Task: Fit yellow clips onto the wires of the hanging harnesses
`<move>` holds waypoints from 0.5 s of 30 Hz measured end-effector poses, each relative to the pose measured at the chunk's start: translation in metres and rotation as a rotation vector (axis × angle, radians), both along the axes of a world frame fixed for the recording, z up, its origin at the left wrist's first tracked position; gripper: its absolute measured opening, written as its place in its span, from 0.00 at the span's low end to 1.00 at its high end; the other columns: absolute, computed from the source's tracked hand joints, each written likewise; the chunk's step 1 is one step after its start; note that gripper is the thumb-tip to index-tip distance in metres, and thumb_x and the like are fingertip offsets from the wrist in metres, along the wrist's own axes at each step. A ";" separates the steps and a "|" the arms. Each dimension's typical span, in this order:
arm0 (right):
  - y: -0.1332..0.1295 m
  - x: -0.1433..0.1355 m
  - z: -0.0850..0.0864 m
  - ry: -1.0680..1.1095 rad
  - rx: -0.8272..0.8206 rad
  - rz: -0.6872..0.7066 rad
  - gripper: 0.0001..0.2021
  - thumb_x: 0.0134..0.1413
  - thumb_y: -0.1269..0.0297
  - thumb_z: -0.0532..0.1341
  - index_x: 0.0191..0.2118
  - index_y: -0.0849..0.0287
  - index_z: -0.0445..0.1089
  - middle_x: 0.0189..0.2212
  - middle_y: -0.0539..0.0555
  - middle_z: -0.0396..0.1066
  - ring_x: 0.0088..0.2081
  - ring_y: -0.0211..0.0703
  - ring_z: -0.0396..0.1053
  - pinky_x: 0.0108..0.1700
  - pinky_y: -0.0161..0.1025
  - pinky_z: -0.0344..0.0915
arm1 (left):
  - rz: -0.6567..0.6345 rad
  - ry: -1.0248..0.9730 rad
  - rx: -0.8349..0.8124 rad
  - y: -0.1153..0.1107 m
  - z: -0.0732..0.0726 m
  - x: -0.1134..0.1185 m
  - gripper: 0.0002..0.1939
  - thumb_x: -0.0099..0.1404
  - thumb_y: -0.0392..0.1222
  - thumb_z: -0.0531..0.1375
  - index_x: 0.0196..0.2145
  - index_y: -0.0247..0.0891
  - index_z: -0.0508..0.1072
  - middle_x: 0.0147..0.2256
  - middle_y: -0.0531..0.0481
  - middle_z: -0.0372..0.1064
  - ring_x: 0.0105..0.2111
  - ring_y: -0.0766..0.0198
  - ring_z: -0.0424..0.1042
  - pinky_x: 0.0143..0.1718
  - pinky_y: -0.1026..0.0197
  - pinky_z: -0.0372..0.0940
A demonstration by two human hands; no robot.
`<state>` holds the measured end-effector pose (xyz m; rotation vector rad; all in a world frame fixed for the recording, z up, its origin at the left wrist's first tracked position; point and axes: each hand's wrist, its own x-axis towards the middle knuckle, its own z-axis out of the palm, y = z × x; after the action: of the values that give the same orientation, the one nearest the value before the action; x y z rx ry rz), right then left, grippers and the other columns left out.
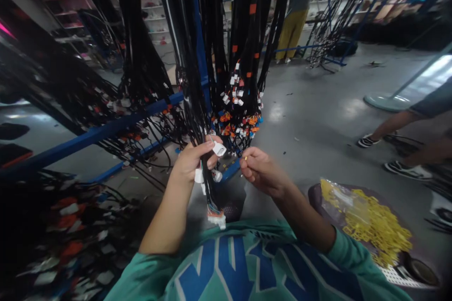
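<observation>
My left hand is closed around a hanging bundle of black cables, with a white connector pinched between thumb and fingers at the top. Below that hand dangle more white connectors, and a pale connector cluster ends the bundle. To the right, my right hand pinches a tiny yellow piece between thumb and fingertips, a short way from the white connector. Several similar small yellow pieces lie heaped with a clear plastic bag on a dark round seat at the lower right.
Cable harnesses with white and orange connectors hang from a blue rack ahead and to the left. More connectors pile up at the lower left. A person in yellow trousers stands behind; another person's legs show at right.
</observation>
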<state>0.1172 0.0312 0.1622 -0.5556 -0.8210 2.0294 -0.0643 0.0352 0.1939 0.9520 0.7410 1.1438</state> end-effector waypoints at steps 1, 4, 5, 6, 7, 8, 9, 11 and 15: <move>-0.001 -0.001 0.004 0.008 0.020 -0.004 0.18 0.32 0.59 0.74 0.27 0.59 0.66 0.19 0.44 0.68 0.17 0.26 0.61 0.19 0.23 0.58 | 0.009 0.009 -0.003 0.001 0.000 0.002 0.16 0.45 0.45 0.68 0.29 0.33 0.72 0.13 0.55 0.61 0.10 0.73 0.56 0.11 0.71 0.52; -0.003 -0.002 0.010 0.010 0.066 -0.007 0.17 0.34 0.58 0.73 0.28 0.59 0.66 0.21 0.44 0.68 0.19 0.26 0.62 0.20 0.23 0.60 | 0.014 0.028 -0.019 0.001 0.001 0.007 0.15 0.45 0.44 0.67 0.29 0.33 0.71 0.14 0.56 0.61 0.11 0.73 0.57 0.11 0.71 0.51; -0.003 -0.002 0.011 0.009 0.074 -0.004 0.17 0.35 0.59 0.72 0.28 0.59 0.66 0.21 0.44 0.68 0.20 0.26 0.62 0.21 0.23 0.60 | 0.009 0.033 -0.025 0.001 0.002 0.009 0.15 0.45 0.44 0.66 0.29 0.33 0.71 0.14 0.56 0.61 0.11 0.73 0.57 0.11 0.71 0.51; -0.003 -0.002 0.012 0.011 0.076 -0.002 0.16 0.36 0.60 0.72 0.29 0.59 0.67 0.22 0.45 0.68 0.20 0.26 0.62 0.21 0.23 0.60 | 0.002 0.035 -0.027 0.001 0.002 0.010 0.15 0.46 0.45 0.66 0.29 0.33 0.70 0.14 0.56 0.61 0.11 0.73 0.57 0.11 0.71 0.51; -0.003 -0.002 0.013 0.015 0.073 0.000 0.16 0.36 0.61 0.72 0.29 0.59 0.67 0.23 0.45 0.68 0.21 0.26 0.62 0.20 0.23 0.60 | -0.005 0.035 -0.025 0.001 0.002 0.011 0.15 0.46 0.45 0.66 0.29 0.33 0.70 0.14 0.56 0.61 0.10 0.73 0.57 0.11 0.71 0.50; -0.003 -0.002 0.014 0.022 0.068 -0.001 0.15 0.36 0.61 0.72 0.29 0.60 0.67 0.23 0.45 0.68 0.21 0.26 0.61 0.20 0.23 0.60 | -0.012 0.034 -0.020 0.001 0.002 0.012 0.15 0.46 0.45 0.66 0.29 0.33 0.70 0.14 0.56 0.62 0.10 0.73 0.56 0.11 0.71 0.50; -0.003 -0.002 0.015 0.029 0.062 -0.004 0.15 0.36 0.62 0.72 0.29 0.60 0.68 0.23 0.45 0.68 0.21 0.26 0.61 0.20 0.23 0.60 | -0.021 0.030 -0.013 0.001 0.002 0.013 0.15 0.46 0.45 0.66 0.29 0.33 0.71 0.14 0.56 0.61 0.10 0.73 0.56 0.11 0.70 0.50; -0.004 -0.002 0.017 0.034 0.057 -0.011 0.15 0.35 0.63 0.72 0.28 0.60 0.68 0.23 0.46 0.68 0.21 0.26 0.60 0.20 0.23 0.59 | -0.039 0.022 0.000 0.000 0.001 0.015 0.16 0.47 0.46 0.66 0.30 0.32 0.71 0.12 0.56 0.60 0.10 0.73 0.56 0.12 0.70 0.51; -0.006 -0.003 0.020 0.002 0.107 -0.028 0.15 0.35 0.61 0.72 0.28 0.60 0.68 0.22 0.46 0.68 0.20 0.26 0.59 0.19 0.23 0.57 | -0.057 0.007 0.010 -0.001 0.002 0.018 0.16 0.48 0.46 0.65 0.31 0.32 0.71 0.11 0.56 0.60 0.10 0.72 0.55 0.12 0.70 0.51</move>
<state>0.1141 0.0256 0.1822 -0.5016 -0.9100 1.9480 -0.0465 0.0345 0.1954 0.9800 0.7103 1.0959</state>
